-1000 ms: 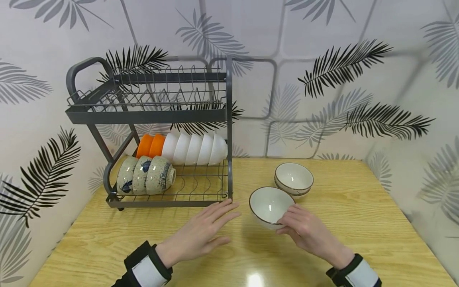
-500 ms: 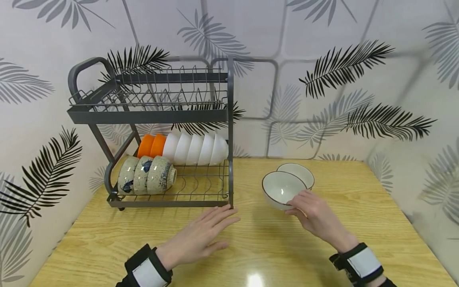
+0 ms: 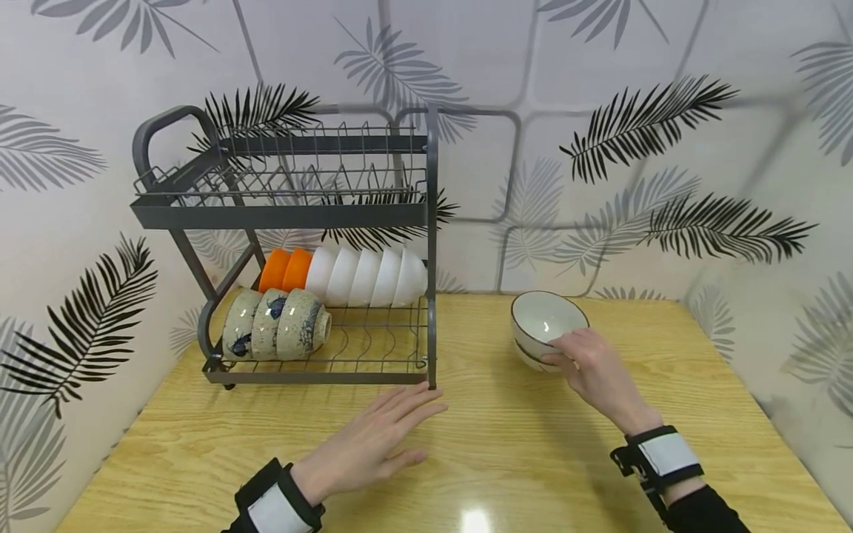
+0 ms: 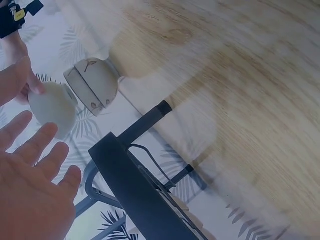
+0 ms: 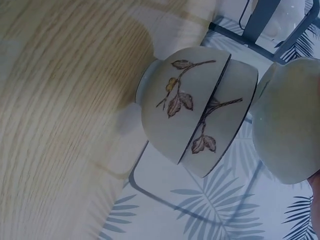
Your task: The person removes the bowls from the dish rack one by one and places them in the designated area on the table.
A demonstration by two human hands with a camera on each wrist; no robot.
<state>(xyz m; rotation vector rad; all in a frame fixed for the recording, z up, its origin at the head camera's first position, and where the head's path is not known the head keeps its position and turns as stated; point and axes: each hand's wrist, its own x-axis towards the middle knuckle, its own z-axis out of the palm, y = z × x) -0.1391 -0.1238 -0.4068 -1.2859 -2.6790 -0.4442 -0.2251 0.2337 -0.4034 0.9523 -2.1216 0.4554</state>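
My right hand (image 3: 603, 377) pinches the near right rim of a white bowl with a dark edge (image 3: 546, 318), mouth up. Under it the stacked bowls (image 3: 533, 360) show only in part. In the right wrist view, two nested bowls with a brown leaf pattern (image 5: 182, 97) stand on the table, and the held bowl (image 5: 287, 122) is close beside their rims; part of a finger (image 5: 316, 200) shows. My left hand (image 3: 369, 448) has its fingers extended near the rack's front right foot, holding nothing. The left wrist view shows that hand (image 4: 35, 195) with spread fingers.
A dark two-tier dish rack (image 3: 280, 216) stands at the left back. Its lower tier holds orange bowls (image 3: 285, 270), several white bowls (image 3: 365, 277) and speckled bowls (image 3: 276, 324). A patterned wall (image 3: 480, 59) rises behind the wooden table (image 3: 666, 392).
My right hand has carried its bowl back and to the right, from in front of the stack to over it. My left hand has barely moved.
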